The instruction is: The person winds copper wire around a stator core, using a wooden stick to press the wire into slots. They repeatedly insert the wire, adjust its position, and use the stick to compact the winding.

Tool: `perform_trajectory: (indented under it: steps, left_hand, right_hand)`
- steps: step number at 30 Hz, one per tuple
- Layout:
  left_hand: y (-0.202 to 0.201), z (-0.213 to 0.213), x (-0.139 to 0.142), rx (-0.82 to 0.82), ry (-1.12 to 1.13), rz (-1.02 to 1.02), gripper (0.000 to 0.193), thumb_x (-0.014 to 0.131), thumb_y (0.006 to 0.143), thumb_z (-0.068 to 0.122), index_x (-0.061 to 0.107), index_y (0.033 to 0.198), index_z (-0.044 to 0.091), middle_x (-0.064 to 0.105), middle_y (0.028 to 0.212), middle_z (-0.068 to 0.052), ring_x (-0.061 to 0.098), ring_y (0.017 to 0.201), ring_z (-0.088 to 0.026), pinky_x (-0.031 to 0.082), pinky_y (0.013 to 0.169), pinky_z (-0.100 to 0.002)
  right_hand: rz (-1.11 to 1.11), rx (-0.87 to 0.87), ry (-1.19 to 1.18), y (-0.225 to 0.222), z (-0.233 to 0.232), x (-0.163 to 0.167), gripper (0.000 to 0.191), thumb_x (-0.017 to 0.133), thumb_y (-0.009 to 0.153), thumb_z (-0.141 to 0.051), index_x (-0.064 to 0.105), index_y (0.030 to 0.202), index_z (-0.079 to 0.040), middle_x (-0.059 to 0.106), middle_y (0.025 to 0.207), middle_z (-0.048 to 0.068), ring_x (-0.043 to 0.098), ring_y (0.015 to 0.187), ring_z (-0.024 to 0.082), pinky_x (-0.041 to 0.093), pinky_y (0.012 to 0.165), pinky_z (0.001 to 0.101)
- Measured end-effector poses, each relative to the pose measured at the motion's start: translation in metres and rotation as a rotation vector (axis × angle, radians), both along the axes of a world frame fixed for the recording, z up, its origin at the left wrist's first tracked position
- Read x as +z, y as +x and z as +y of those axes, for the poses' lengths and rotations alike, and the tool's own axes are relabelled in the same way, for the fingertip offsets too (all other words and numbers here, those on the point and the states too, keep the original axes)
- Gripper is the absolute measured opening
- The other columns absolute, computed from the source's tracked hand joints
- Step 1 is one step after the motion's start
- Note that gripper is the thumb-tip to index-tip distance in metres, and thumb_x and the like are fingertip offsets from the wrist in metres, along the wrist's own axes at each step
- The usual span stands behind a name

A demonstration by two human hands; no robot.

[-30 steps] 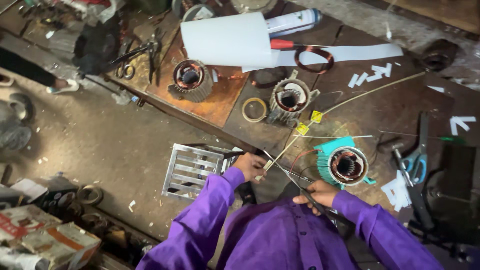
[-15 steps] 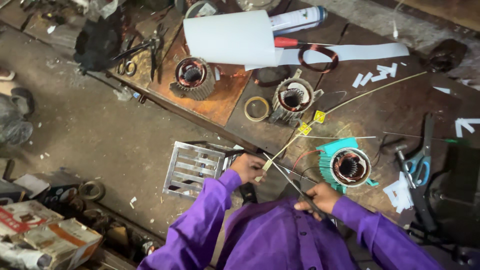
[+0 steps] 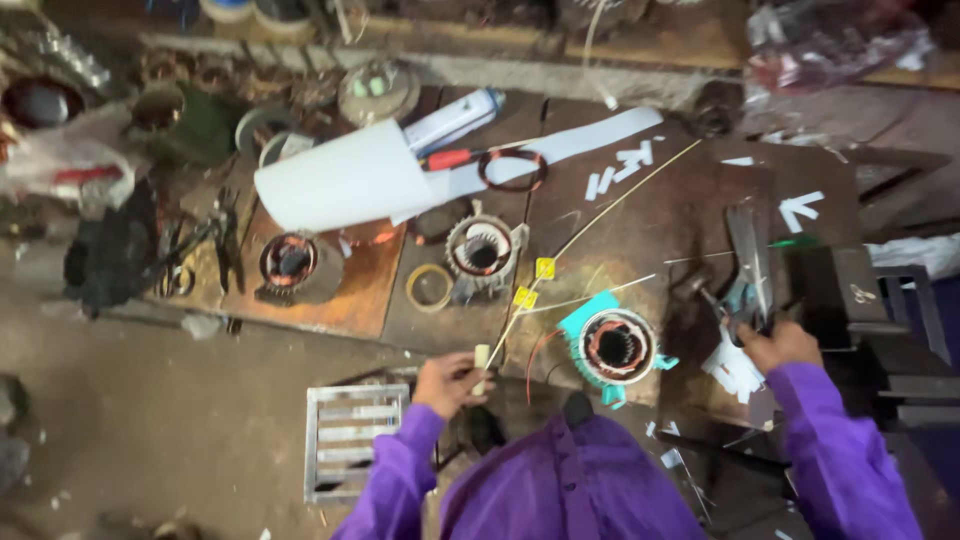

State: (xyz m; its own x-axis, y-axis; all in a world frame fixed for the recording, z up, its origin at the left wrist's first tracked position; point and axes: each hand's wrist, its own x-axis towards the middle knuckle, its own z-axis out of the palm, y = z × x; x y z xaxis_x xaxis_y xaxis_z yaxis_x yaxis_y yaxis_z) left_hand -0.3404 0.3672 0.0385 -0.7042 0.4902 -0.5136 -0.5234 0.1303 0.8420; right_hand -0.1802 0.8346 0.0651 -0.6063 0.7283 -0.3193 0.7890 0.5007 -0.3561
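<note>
My left hand (image 3: 448, 382) is closed on the near end of a long thin pale stick (image 3: 590, 225) that runs up and to the right across the wooden workbench (image 3: 640, 235). Two small yellow tags (image 3: 534, 282) lie beside the stick. My right hand (image 3: 778, 345) is far to the right, closed on the blue handles of large scissors (image 3: 746, 270) whose blades point away from me. Between my hands sits a motor stator (image 3: 615, 346) with copper windings and teal insulation paper. Both sleeves are purple.
Two more stators (image 3: 481, 248) (image 3: 290, 262) stand farther back, with a tape ring (image 3: 430, 287) between them. A white paper roll (image 3: 345, 185), a copper wire coil (image 3: 511, 168) and white paper scraps (image 3: 620, 160) lie behind. A metal grate (image 3: 345, 440) rests on the floor at left.
My right hand has left the spot near my body and moved right onto the scissors. My left hand still holds the stick's end. The view has shifted right.
</note>
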Motion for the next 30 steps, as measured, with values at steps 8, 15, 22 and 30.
perform_trajectory:
  steps: [8,15,22,30]
  left_hand:
    - [-0.047,0.194,0.078,-0.305,-0.637,1.159,0.028,0.061,0.082,0.006,0.078,0.104,0.011,0.071,0.084,-0.026,0.071,0.085,-0.043,0.057,0.079,-0.051]
    - [-0.061,0.257,0.073,-0.639,-1.02,1.191,0.018,0.058,0.094,0.017,0.074,0.096,0.01,0.072,0.1,-0.021,0.072,0.095,-0.042,0.058,0.08,-0.053]
    - [0.01,0.219,0.096,-0.17,-0.403,0.88,0.029,0.069,0.092,0.013,0.057,0.118,0.007,0.077,0.086,-0.011,0.077,0.069,-0.028,0.058,0.059,-0.04]
    - [0.046,0.228,0.114,-0.386,-0.053,0.82,0.063,0.079,0.085,0.014,0.05,0.139,0.003,0.076,0.099,-0.007,0.075,0.086,-0.02,0.052,0.078,-0.036]
  right_hand:
    - [-0.334,0.052,0.042,-0.02,-0.015,-0.011,0.072,0.081,0.072,-0.066,0.076,0.121,-0.013,0.074,0.121,0.022,0.072,0.113,0.04,0.058,0.096,0.0486]
    - [-0.331,0.233,0.065,0.004,-0.006,-0.021,0.069,0.075,0.078,-0.07,0.069,0.125,-0.021,0.075,0.115,0.015,0.072,0.106,0.037,0.058,0.09,0.0479]
    - [0.512,-0.081,-0.441,0.05,-0.042,-0.012,0.039,0.083,0.08,-0.035,0.076,0.111,-0.011,0.079,0.094,0.009,0.075,0.084,0.02,0.057,0.076,0.0351]
    - [0.885,0.058,-0.669,-0.017,-0.089,0.008,0.019,0.079,0.098,-0.014,0.077,0.099,0.005,0.073,0.088,0.012,0.062,0.08,0.013,0.052,0.071,0.0288]
